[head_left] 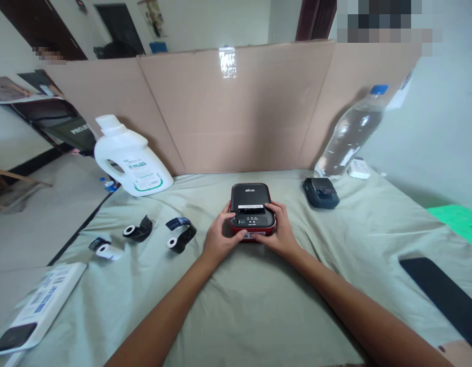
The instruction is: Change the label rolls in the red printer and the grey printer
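Note:
A portable label printer [252, 196], black on top with a red lower body, lies on the cloth in the middle. A strip of white paper shows at the slot across its lid. My left hand [219, 235] grips its left side, thumb along the front edge. On the opposite side my right hand [280, 230] is closed around the printer in the same way. Several small rolls lie to the left: a white roll with a dark tail [108, 251], a black-tailed roll [138, 230] and another curled black roll [181, 237].
A white detergent jug [134, 160] and a clear bottle with a blue cap [352, 132] lean on the cardboard panel [236, 112]. A smaller black device [321, 193] sits at right. A white box [41, 306] lies front left, a dark flat object [440, 290] front right. People are partly visible behind the panel.

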The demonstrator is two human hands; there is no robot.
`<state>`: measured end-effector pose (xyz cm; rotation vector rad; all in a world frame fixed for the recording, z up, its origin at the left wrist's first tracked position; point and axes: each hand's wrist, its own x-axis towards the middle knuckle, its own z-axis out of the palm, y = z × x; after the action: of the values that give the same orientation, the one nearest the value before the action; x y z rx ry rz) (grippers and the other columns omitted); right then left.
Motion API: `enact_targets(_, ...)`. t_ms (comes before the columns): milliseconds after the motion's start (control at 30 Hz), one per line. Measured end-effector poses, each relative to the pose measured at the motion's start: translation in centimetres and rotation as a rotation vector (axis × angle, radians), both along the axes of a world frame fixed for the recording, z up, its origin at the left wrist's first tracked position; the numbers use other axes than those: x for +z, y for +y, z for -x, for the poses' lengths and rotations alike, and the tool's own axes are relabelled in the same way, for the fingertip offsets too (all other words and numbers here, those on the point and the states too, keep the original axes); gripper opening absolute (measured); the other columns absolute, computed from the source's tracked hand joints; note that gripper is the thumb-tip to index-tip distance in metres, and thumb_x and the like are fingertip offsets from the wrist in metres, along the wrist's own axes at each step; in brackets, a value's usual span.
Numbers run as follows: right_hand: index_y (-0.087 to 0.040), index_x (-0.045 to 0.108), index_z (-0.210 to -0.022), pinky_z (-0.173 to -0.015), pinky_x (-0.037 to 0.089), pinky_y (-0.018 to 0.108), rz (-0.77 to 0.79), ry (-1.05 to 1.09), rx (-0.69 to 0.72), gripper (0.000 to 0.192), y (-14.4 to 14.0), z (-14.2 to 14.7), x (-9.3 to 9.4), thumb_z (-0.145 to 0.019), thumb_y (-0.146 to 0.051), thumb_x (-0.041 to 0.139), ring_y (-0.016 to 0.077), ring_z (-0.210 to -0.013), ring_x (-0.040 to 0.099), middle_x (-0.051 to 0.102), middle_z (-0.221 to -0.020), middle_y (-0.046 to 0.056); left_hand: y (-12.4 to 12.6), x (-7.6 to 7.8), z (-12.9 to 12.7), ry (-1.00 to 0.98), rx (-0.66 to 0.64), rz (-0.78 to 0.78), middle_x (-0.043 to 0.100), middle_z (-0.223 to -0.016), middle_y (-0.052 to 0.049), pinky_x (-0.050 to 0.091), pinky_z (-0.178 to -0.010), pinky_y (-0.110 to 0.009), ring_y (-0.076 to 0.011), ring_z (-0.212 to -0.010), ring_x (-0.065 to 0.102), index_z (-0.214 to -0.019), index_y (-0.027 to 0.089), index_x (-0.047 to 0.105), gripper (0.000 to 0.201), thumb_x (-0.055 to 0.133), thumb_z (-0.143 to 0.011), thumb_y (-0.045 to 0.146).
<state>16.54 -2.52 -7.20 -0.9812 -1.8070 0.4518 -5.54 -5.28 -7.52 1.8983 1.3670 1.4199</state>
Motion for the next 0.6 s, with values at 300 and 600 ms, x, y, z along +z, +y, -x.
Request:
enact_targets(300, -0.027, 0.047, -0.135, -0.11, 0.043, 0.053, -0.005, -0.001, 0.006, 0.082, 0.11, -0.06, -0.1, -0.066, -0.047, 0.087, 0.0338, -0.129, 0.048, 0.045, -0.134, 0.013, 0.31, -0.09, -0.31, 0.006, 0.038, 0.046, 0.054, -0.151, -0.014, 0.051, -0.106, -0.047, -0.03, -0.131, 0.06, -0.112, 0.024, 0.056, 0.042, 0.075, -0.077, 0.037)
enact_targets(600, -0.027, 0.046, -0.134, -0.109, 0.044, 0.053, -0.046, -0.005, 0.002, 0.078, 0.12, 0.09, -0.03, -0.069, -0.045, 0.086, 0.0322, -0.127, 0.049, 0.047, -0.132, 0.012, -0.21, 0.73, -0.82, 0.044, 0.089, 0.009, 0.05, -0.155, -0.01, 0.048, -0.11, -0.045, -0.0276, -0.136, 0.056, -0.111, 0.025, 0.058, 0.037, 0.075, -0.079, 0.034)
